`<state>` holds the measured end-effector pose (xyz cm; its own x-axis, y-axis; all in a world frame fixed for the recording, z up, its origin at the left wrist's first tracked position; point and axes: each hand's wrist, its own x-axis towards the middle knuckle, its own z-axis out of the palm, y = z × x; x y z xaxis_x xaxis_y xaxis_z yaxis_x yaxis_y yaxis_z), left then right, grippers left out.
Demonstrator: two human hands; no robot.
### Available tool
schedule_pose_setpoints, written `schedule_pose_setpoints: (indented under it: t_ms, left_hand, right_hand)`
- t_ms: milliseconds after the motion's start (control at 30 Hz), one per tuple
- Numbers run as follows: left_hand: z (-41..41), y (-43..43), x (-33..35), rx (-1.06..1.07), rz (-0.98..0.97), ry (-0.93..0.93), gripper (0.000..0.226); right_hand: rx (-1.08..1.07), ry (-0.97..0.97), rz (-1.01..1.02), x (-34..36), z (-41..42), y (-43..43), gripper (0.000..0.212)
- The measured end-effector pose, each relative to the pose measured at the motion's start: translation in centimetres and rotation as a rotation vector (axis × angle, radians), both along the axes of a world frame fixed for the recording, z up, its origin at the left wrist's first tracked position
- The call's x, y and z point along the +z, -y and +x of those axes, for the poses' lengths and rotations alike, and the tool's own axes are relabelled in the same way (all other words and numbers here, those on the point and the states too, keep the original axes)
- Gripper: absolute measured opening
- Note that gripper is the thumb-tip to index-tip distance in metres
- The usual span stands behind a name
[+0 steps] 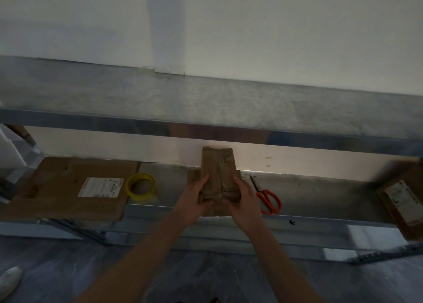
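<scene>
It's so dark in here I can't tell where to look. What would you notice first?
First, in the middle, the left hand and the right hand grip a small cardboard box over the metal shelf. Next come the bright things lying on that shelf: orange-handled scissors just right of the box, and a yellow tape roll to its left.

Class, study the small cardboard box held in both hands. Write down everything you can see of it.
The cardboard box is small, brown and creased, with dark printing near its far end and a seam down its middle. It is tilted, far end raised, over the metal shelf. The left hand grips its left side, the right hand its right.
</scene>
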<state>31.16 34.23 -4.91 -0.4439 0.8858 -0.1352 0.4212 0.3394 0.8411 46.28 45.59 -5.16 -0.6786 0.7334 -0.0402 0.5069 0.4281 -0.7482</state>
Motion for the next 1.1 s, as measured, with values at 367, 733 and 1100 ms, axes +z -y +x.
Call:
schedule_pose_setpoints:
  t_ms: [367, 733, 1100]
  left_hand:
    - [-8.4, 11.2, -2.2, -0.035, -0.184, -0.737, 0.07]
    - [-19.2, 13.6, -6.3, -0.328, -0.466, -0.877, 0.056]
    - [-20.7, 12.4, -6.0, -0.385, -0.181, -0.726, 0.027]
  right_hand:
    - [0.419, -0.033, 0.518, 1.5, -6.1, 9.4, 0.053]
    - [0.1, 0.449, 0.152, -6.6, -16.7, 12.3, 0.06]
    - [-0.176, 0.313, 0.011, -6.7, -17.6, 13.8, 0.013]
